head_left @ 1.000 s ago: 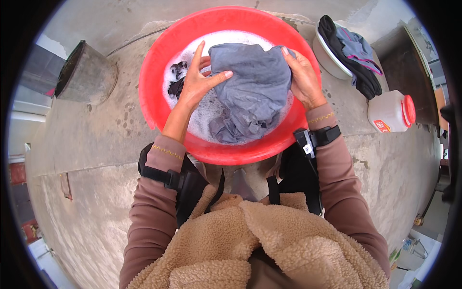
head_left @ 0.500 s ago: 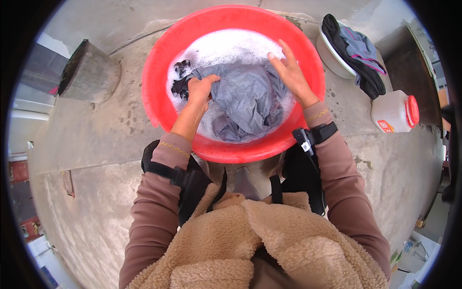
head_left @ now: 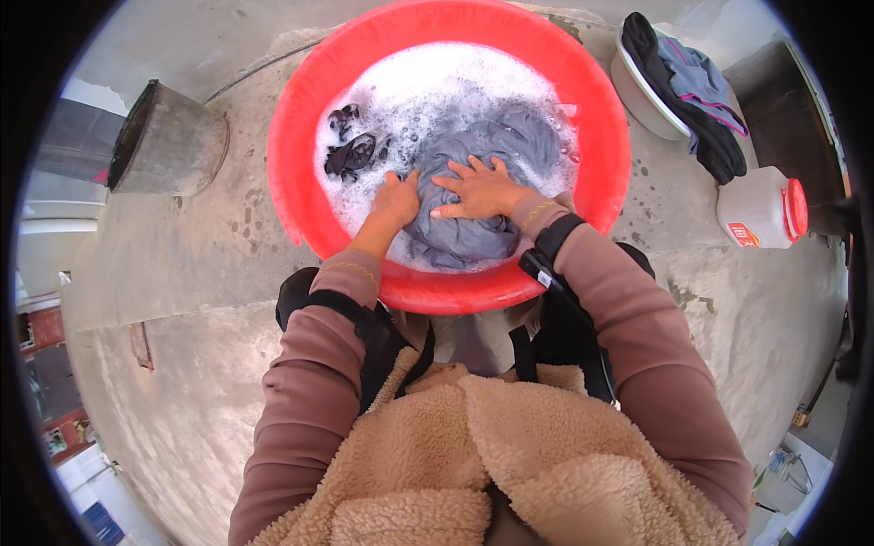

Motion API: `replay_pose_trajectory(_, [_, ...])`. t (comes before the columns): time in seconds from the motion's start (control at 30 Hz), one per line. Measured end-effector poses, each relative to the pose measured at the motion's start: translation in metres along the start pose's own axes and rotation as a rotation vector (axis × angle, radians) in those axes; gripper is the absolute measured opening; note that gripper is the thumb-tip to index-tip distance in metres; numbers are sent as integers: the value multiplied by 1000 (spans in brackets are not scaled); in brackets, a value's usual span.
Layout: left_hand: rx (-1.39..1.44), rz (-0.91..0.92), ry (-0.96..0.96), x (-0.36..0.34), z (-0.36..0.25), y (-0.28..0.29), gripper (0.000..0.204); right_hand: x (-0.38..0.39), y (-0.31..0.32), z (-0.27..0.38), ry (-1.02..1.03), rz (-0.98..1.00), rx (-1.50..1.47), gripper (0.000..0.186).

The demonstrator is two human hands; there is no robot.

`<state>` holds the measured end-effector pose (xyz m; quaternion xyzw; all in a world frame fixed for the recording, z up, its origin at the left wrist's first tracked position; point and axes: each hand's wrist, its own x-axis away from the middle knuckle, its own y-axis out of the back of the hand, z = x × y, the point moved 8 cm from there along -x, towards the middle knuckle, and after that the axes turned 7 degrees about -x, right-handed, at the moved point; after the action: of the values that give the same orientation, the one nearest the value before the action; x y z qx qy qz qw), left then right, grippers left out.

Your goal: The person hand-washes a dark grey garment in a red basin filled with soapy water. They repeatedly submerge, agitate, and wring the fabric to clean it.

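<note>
A wet grey garment lies bunched in soapy water inside a large red basin. My right hand presses on top of it, fingers spread and holding nothing. At the garment's left edge, my left hand is curled round the cloth, with some fingertips hidden in folds and foam. Left of that hand, a small dark cloth pokes out of the white suds. The far part of the grey garment is half sunk in foam.
At the right stands a white bowl with dark and grey clothes hanging over its rim. A whitish plastic jar with a red lid is near it. To the left, a worn metal bucket stands on the concrete floor.
My right hand has come down and left from above the basin's right side onto the garment. The grey cloth has flattened and spread away from me; my left hand has shifted slightly nearer me.
</note>
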<state>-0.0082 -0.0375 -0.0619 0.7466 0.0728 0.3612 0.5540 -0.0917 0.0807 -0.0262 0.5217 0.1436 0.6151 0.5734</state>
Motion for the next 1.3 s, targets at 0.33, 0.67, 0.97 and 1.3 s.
replay_pose_trajectory(0.33, [-58,-37,-118,-21,-6,-5,36,-21,-13,-10,-11,105,-28,92])
replay_pose_trajectory(0.67, [1781,-322,-118,14,4,112,45,-7,59,-55,83,-285,-1168,71])
replay_pose_trajectory(0.97, [2228,163,-251,31,-49,112,45,-5,78,-34,135,-434,-2008,49])
replay_pose_trajectory(1.3, [1845,10,38,0,-21,74,51,71,153,16,275,-1317,-731,30])
